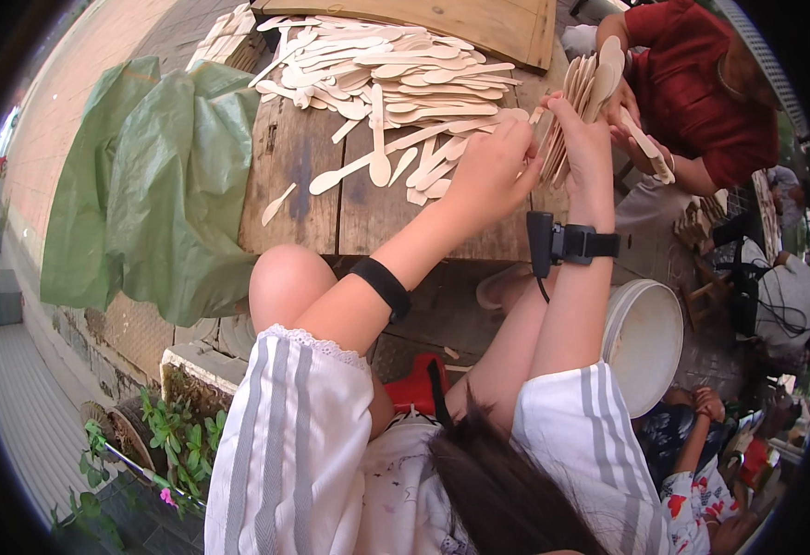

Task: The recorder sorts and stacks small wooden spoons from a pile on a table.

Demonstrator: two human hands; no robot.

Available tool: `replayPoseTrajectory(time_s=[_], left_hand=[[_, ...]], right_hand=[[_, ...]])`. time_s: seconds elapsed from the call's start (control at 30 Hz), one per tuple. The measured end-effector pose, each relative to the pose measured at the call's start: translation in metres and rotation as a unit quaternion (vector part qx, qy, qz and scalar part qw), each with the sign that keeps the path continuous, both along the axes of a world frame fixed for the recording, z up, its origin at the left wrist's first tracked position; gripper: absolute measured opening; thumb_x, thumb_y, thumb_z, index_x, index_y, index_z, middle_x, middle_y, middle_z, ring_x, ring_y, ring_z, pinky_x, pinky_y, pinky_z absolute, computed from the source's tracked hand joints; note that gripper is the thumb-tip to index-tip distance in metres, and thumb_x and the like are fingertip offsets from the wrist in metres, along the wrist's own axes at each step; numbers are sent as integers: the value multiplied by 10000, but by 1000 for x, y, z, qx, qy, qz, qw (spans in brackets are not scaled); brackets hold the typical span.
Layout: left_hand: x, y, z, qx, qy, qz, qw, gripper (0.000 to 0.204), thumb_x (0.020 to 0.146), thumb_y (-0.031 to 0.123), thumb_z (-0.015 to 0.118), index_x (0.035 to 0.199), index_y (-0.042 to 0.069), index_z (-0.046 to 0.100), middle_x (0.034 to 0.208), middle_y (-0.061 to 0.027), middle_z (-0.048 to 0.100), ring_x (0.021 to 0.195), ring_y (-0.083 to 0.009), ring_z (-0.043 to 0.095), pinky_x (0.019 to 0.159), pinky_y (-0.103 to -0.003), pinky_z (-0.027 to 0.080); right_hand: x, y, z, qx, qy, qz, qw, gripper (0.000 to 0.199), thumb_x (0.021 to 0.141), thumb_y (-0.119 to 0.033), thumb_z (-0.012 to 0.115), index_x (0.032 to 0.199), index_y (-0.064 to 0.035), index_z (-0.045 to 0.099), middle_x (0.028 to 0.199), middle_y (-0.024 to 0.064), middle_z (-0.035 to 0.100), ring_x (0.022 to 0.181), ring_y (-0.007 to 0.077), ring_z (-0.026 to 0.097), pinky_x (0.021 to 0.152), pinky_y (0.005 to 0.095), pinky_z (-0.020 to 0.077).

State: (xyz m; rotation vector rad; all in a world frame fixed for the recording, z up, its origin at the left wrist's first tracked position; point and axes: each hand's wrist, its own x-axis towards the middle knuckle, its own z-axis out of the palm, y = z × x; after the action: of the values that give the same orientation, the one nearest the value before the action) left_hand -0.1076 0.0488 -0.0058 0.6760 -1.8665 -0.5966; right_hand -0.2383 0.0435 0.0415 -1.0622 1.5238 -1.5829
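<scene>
My right hand [587,153] is closed around an upright bundle of flat wooden spoons [579,97], held over the right end of a wooden table [294,208]. Close against the bundle's left side is my left hand [497,166], its fingers curled in; whatever they pinch is hidden. A large heap of wooden spoons [405,69] covers the far part of the tabletop. Several loose ones lie nearer, among them a long spoon [379,139] and a short broken-looking piece [278,204].
Green plastic sheeting [160,185] drapes over the table's left side. A wooden board [507,28] lies behind the heap. Across on the right, a person in red [747,102] holds wooden spoons [647,148]. A white bucket [644,347] stands by my right arm; leafy plants [178,439] grow at lower left.
</scene>
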Motion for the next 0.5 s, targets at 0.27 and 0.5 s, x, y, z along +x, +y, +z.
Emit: replayPoseTrajectory(time_s=[0.27, 0.5], left_hand=[[78, -50, 23, 327, -279, 94, 898, 393, 779, 437, 673, 901, 67, 627, 846, -86, 654, 875, -242, 626, 801, -379, 448], [118, -55, -2, 278, -556, 228, 749, 483, 759, 414, 717, 1065, 55, 613, 1067, -97, 634, 1020, -245, 618, 836, -414, 463]], right_hand=[[-7, 7, 11, -38, -96, -24, 994, 131, 830, -125, 619, 895, -26, 565, 703, 11, 560, 604, 93, 541, 547, 233, 430], [-10, 6, 9, -47, -44, -20, 998, 162, 825, -160, 638, 939, -68, 568, 741, -8, 563, 622, 64, 541, 519, 217, 440]])
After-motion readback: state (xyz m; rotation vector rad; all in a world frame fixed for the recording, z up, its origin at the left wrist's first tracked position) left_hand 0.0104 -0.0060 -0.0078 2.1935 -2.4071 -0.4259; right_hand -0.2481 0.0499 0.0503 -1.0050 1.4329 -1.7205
